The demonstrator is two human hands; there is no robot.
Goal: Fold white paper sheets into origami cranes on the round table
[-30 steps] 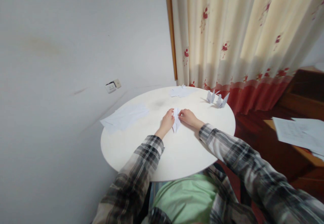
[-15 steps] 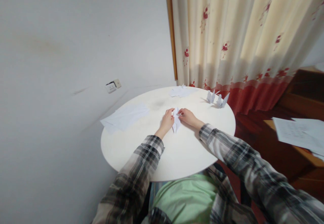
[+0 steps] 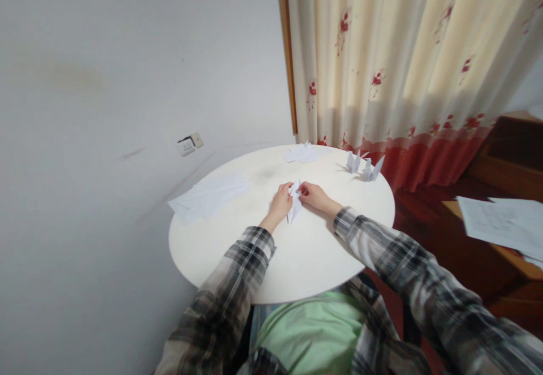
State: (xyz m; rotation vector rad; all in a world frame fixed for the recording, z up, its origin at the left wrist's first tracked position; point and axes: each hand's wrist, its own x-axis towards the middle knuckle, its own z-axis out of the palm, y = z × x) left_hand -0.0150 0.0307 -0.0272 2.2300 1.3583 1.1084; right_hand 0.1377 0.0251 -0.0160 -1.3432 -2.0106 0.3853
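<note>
A small white folded paper piece (image 3: 294, 205) lies at the middle of a round white table (image 3: 297, 256). My left hand (image 3: 280, 202) rests on its left side with the fingers curled against the paper. My right hand (image 3: 311, 195) pinches the paper's upper right part with closed fingertips. Both hands touch the same piece and nearly meet over it. Both forearms wear plaid sleeves.
Loose white sheets (image 3: 210, 195) lie at the table's left edge. More folded paper (image 3: 305, 152) sits at the far edge. Two folded paper cranes (image 3: 363, 167) stand at the far right. A flowered curtain (image 3: 403, 64) hangs behind. Papers (image 3: 500, 219) lie on a wooden desk to the right.
The two hands have drawn slightly closer over the folded paper, and its top point has risen a little between the fingertips. Everything else is unmoved.
</note>
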